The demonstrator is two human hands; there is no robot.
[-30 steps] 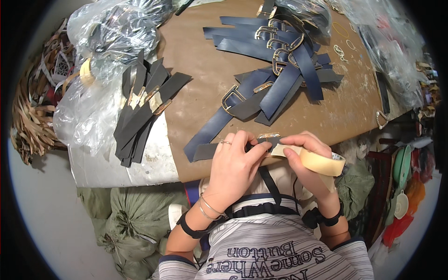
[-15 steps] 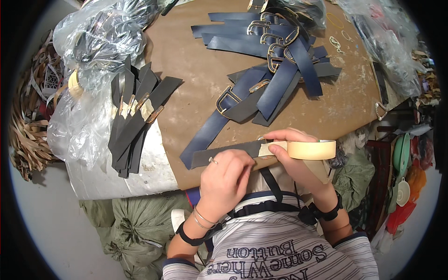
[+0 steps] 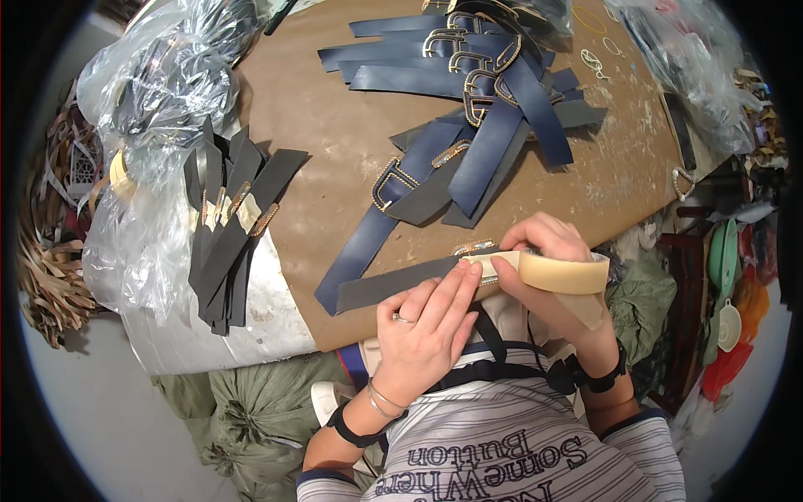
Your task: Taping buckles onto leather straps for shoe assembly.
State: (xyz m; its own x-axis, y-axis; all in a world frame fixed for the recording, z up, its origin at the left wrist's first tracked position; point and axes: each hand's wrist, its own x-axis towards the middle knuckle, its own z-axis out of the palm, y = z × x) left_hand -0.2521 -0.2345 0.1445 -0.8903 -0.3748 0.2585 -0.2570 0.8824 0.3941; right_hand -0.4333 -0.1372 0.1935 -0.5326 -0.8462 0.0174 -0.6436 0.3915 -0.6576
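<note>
A dark grey belt strap (image 3: 385, 286) lies along the near table edge, with a rhinestone-studded buckle (image 3: 474, 248) at its right part. Over the strap by the buckle runs a strip of cream tape (image 3: 502, 265), still joined to the roll of masking tape (image 3: 565, 274). My right hand (image 3: 544, 251) grips this roll, thumb below and fingers above. With fingers stretched out, my left hand (image 3: 428, 326) presses its fingertips on the tape where it crosses the strap. A blue strap (image 3: 360, 259) lies just beyond the grey one.
Blue belt straps (image 3: 418, 77) with gold buckles pile at the far middle. Grey straps with buckles (image 3: 224, 276) are bunched on the left. Plastic bags (image 3: 171, 75) cover the far left corner; green sacks (image 3: 251, 410) stand below the table.
My left hand's fingers have gone from curled on the strap to stretched out over the tape. My right hand's fingers have lifted, and the buckle shows more. The view has shifted slightly.
</note>
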